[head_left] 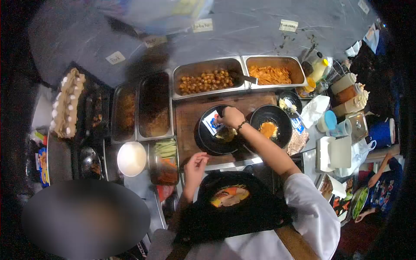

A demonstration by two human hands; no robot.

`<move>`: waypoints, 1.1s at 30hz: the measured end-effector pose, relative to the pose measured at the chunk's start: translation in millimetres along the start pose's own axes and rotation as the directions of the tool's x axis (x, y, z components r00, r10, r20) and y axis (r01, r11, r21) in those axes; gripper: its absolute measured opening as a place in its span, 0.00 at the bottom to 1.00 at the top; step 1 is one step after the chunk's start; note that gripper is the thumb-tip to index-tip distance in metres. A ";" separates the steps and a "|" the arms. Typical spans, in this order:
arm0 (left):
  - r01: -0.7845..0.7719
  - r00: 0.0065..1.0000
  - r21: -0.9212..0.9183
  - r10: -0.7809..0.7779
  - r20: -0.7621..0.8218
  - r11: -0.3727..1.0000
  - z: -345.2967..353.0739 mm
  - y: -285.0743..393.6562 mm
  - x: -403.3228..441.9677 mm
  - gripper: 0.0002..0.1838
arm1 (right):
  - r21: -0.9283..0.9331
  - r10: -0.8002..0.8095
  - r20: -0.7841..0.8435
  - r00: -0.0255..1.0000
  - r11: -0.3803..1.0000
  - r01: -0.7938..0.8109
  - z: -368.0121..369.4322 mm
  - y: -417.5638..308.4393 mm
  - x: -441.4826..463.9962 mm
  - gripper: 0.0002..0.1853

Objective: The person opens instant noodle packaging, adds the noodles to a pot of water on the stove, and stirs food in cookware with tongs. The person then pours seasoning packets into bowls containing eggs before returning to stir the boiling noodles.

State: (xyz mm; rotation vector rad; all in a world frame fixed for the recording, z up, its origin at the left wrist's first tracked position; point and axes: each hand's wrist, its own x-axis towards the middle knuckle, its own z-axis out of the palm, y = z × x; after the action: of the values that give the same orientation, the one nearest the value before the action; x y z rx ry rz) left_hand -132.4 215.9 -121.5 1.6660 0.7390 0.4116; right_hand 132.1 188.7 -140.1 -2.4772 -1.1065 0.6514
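My right hand (232, 118) reaches over the left black bowl (207, 139), its fingers closed on a small white packet (212, 123) with blue and red print. Some pale yellowish food (226, 135) lies in that bowl, partly under the hand. Right beside it stands a second black bowl (277, 116) with an orange-brown sauce or food (268, 129) in it. My left hand (196, 168) hovers near the front left of the wooden board (187, 117). Its fingers are loosely bent, and nothing shows in them.
Behind the board are metal pans of small round potatoes (206, 82) and orange shreds (269, 75). Left stand an egg tray (69, 104), a white tub (131, 159) and cut vegetables (165, 148). Squeeze bottles (351, 104) and foam boxes (340, 152) crowd the right; a co-worker's arm (380, 169) shows beyond.
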 end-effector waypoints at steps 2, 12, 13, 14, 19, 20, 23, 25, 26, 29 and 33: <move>-0.005 1.000 -0.035 0.005 0.005 0.999 -6.4 -11.1 -0.7 0.11 | 0.154 0.030 0.012 0.999 0.988 -0.031 28.0 17.6 16.5 0.24; -0.098 0.988 -0.049 0.104 0.115 0.994 -30.5 -18.0 26.6 0.11 | 0.145 -0.144 -0.105 0.984 0.977 0.158 29.0 11.2 13.0 0.23; -0.104 0.984 -0.038 0.109 0.142 0.994 -30.9 -17.0 30.2 0.11 | 0.124 -0.166 -0.070 0.984 0.977 0.174 33.6 9.5 17.8 0.25; -0.109 0.982 -0.044 0.114 0.148 0.993 -32.0 -15.8 33.1 0.11 | 0.153 -0.200 -0.010 0.980 0.968 0.199 36.9 9.9 21.6 0.23; -0.118 0.968 -0.058 0.128 0.216 0.991 -48.3 1.5 42.9 0.11 | 0.443 -0.137 -0.030 0.990 0.886 0.137 -11.6 -16.8 -16.3 0.11; -0.120 0.966 -0.060 0.131 0.223 0.991 -52.1 0.3 44.4 0.11 | 0.435 -0.165 -0.126 0.978 0.877 0.204 -28.8 -25.1 -31.1 0.11; -0.118 0.964 -0.092 0.136 0.227 0.989 -59.3 -4.4 42.3 0.11 | 0.404 -0.097 -0.203 0.974 0.898 0.174 -65.7 -39.9 -65.8 0.10; -0.006 0.974 -0.101 0.029 0.223 0.995 -63.6 -5.4 41.6 0.12 | 0.377 -0.164 -0.342 0.925 0.878 0.295 -95.7 -55.1 -90.5 0.09; -0.142 0.965 -0.118 0.164 0.204 0.983 -62.8 -27.9 45.3 0.12 | 0.300 -0.170 -0.454 0.874 0.895 0.330 -120.3 -63.6 -104.7 0.08; -0.090 0.964 -0.161 0.126 0.233 0.983 -63.5 -33.2 49.3 0.12 | -0.010 -0.248 -0.840 0.483 0.897 0.442 -233.5 -99.4 -159.4 0.06; -0.334 0.902 0.078 0.295 0.317 0.939 -71.2 -9.0 56.8 0.11 | -0.494 -0.445 -0.869 -0.216 0.755 0.431 -377.2 -164.1 -189.5 0.03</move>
State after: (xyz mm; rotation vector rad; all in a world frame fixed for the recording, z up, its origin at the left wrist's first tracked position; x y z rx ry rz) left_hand -137.9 307.3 -120.9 1.9277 0.2719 0.3282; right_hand 124.7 100.7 304.1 -1.4095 -1.0588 -1.3019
